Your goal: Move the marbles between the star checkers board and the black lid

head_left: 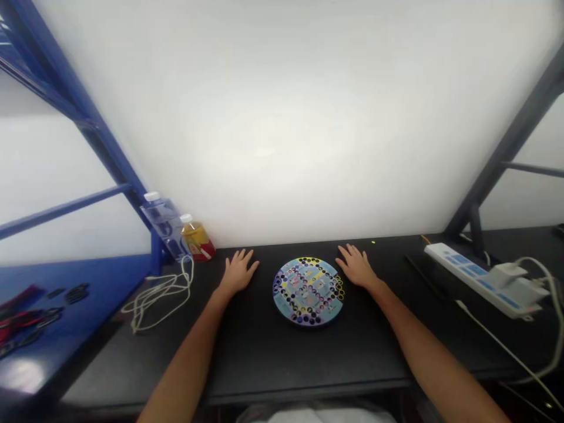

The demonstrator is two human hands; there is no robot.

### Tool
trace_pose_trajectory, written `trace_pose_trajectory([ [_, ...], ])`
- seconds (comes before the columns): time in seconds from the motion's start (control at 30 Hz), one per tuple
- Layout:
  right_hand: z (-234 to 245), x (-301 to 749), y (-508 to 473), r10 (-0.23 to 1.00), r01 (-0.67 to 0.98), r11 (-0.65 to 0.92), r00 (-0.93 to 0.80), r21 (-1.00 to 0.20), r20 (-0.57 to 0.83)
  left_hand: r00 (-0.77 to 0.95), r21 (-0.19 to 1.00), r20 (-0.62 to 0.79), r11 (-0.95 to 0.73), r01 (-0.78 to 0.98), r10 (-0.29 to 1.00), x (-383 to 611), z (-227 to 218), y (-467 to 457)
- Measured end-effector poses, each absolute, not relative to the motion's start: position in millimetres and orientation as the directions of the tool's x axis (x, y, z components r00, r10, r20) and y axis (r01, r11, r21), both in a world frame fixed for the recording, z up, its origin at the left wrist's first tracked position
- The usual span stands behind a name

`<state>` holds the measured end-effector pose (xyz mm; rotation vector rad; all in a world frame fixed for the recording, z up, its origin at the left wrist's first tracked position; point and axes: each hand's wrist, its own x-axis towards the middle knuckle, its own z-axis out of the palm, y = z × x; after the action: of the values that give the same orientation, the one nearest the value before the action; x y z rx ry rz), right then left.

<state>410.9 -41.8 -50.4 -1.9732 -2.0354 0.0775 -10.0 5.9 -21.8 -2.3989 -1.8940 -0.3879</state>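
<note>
A round, flat board (308, 291) with a colourful print and many small round holes or spots lies on the black tabletop (264, 358). To its left, my left hand (238, 271) rests flat on the table, fingers spread and holding nothing. My right hand (356, 267) lies palm down just past the board's upper right edge, also with its fingers apart. A small gap seems to separate the right hand from the board. What the board's small printed figures are is too blurred to tell.
Behind my left hand stand a clear bottle (165, 223) and a bottle of yellow drink (197, 239). A white cable (165, 291) lies coiled nearby. On the right is a power strip (480, 279) with plugged-in adapters. Blue metal framing (101, 135) rises at left; a white wall (273, 117) backs the table.
</note>
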Motion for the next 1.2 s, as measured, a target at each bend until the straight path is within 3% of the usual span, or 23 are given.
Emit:
trace_pose_trajectory([
  [0.37,-49.4,410.9,-41.0,0.985,0.967,0.053,-0.01,-0.25,0.17,0.242,0.091,0.195,-0.263,0.96,0.95,-10.9,-21.2,8.2],
  [0.7,-44.5,407.1,-40.9,0.985,0.968,0.045,-0.003,-0.248,0.17,0.218,0.149,0.248,-0.26,0.954,0.944,-9.9,-22.2,6.5],
  [1.2,-49.8,409.2,-39.4,0.982,0.963,0.081,-0.033,-0.258,0.188,0.213,0.117,0.265,-0.251,0.961,0.94,-7.7,-21.4,3.0],
])
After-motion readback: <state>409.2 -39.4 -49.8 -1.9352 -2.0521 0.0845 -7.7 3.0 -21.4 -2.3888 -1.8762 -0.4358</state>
